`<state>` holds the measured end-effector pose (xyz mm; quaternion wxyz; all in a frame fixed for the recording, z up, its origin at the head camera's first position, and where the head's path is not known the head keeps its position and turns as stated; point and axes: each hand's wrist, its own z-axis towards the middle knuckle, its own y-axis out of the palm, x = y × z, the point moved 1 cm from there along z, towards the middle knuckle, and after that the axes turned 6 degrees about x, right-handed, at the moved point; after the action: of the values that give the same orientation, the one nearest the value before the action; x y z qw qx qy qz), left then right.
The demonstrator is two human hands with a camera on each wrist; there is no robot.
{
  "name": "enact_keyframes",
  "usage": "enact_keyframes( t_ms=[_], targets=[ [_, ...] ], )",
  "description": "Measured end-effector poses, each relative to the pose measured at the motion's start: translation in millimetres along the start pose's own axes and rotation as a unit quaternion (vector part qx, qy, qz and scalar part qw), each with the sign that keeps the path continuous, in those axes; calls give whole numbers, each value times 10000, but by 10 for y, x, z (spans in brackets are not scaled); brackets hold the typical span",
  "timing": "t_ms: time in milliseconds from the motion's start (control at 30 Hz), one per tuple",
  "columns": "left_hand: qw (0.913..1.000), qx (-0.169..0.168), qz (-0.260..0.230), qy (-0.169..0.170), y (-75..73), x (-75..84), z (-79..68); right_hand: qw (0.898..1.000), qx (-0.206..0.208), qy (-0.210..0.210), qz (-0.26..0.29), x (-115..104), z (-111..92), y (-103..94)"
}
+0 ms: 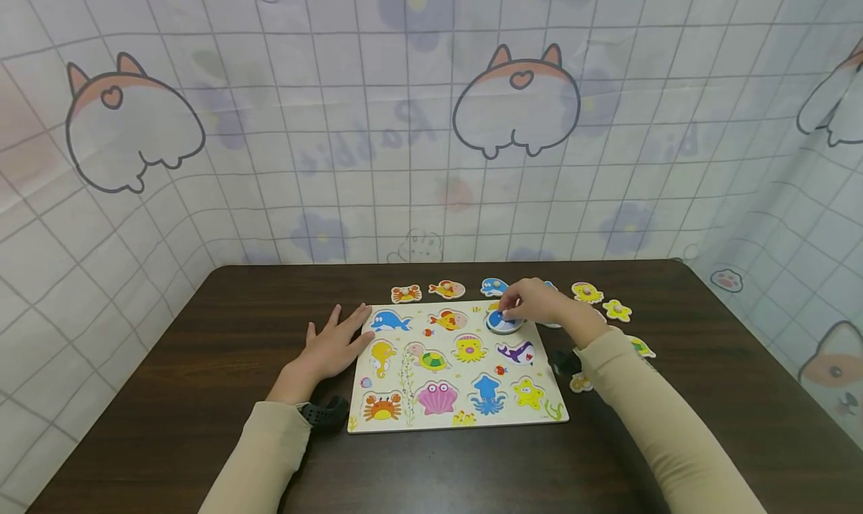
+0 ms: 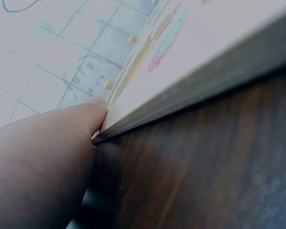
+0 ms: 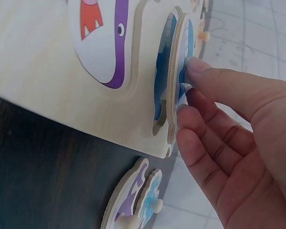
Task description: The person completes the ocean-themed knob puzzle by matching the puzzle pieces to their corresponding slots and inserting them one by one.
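A wooden sea-animal puzzle board point(image 1: 499, 416) lies on the dark table. At its upper left edge my left hand point(image 1: 332, 349) rests with spread, straight fingers; in the left wrist view the thumb point(image 2: 97, 107) touches the board's edge. My right hand point(image 1: 539, 304) pinches a blue puzzle piece point(image 3: 174, 81) between thumb and fingers at the board's upper right. This piece stands slightly off the surface, over a blue-printed recess point(image 3: 163, 71), and cannot be seen to sit in it. Its knob is hidden by the fingers.
Behind the board lie a crab piece point(image 1: 406, 294), a fish piece point(image 1: 447, 289) and a blue whale piece point(image 1: 494, 286). To the right are a yellow octopus piece point(image 1: 587, 293), a starfish piece point(image 1: 616, 310) and several others, partly under the right arm. A patterned curtain point(image 1: 404, 124) hangs behind the table.
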<state>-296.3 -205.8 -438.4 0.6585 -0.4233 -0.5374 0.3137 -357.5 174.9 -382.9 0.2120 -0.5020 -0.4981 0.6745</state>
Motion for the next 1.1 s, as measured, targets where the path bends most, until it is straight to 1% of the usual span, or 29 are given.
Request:
enact_keyframes(
  t_ms=[167,300,500,767,1100],
  targets=[
    [10000,0,6,-8,-2,3,0,10000,-18,-92,18,3,10,10],
    [10000,-6,4,-9,-6,6,-3,10000,-33,-34,30,-6,6,17],
    [10000,0,20,10,-3,6,-6,9999,-45,-51,-77,-13,11,24],
    [10000,-6,-20,-25,-1,6,-3,9999,-80,-77,-80,-27,19,35],
    [10000,1,-17,6,-8,14,-10,9998,-82,113,-145,-29,14,48]
  ],
)
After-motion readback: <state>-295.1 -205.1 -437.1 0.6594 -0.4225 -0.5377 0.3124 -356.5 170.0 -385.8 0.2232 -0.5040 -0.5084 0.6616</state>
